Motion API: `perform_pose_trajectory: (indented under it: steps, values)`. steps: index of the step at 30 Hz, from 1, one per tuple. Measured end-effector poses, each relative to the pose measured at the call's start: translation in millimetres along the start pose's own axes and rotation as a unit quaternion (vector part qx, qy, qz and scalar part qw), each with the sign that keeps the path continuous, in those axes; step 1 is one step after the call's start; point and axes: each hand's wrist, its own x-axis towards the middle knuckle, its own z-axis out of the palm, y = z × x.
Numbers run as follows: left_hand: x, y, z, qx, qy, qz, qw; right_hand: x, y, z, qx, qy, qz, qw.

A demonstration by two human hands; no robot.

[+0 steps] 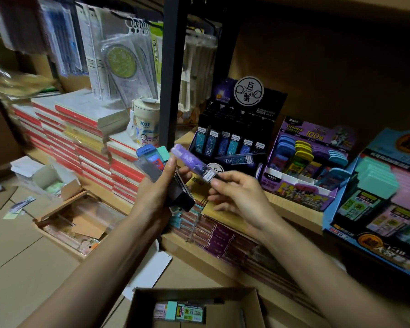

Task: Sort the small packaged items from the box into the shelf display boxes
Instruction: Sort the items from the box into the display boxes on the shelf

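My left hand (155, 192) grips a fanned bundle of small lead cases (153, 162), blue, teal and dark ones. My right hand (237, 195) pinches the near end of a purple lead case (192, 163), which points up and left, just above the bundle. On the shelf behind stand a black display box (234, 133) with dark blue cases, a purple display box (305, 166) with coloured cases and a blue display box (376, 200) with teal and pink packs. At the bottom lies the cardboard box (137, 311) holding a few packaged items (180, 312).
Stacks of red-edged notebooks (81, 138) fill the shelf at the left, with a cream cup (145, 119) on them. Hanging ruler packs (118, 60) are above. A black shelf post (173, 74) stands in the middle. Open cartons (74, 216) lie on the cardboard floor. Flat packs (223, 237) line the lower shelf.
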Motion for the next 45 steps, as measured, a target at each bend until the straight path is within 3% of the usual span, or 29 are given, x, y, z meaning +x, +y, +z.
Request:
perform_pose_trajectory:
  steps: [6,10,14,26,34,41,45]
  values:
    - [3,-2,-3,0.033,-0.004,-0.011,0.999,6,-14,-54,-0.119,0.089,-0.087,0.985]
    - [2,-8,3,0.048,-0.007,-0.004,0.999,12,-20,-79,-0.219,0.153,-0.18,0.947]
    - [3,-10,8,0.072,-0.017,0.006,0.997,21,-17,-86,-0.332,0.189,-0.207,0.9]
    - [9,-8,6,0.062,-0.005,0.005,0.998,55,-50,-52,-0.292,0.129,-0.237,0.918]
    - [10,-5,-1,0.066,-0.002,-0.002,0.998,78,-60,-38,-0.371,0.074,-0.29,0.879]
    - [9,-2,-7,0.082,0.006,0.005,0.997,75,-57,-48,-0.304,0.116,-0.266,0.907]
    - [8,-1,-8,0.084,0.012,0.007,0.996,78,-48,-60,-0.368,0.118,-0.269,0.882]
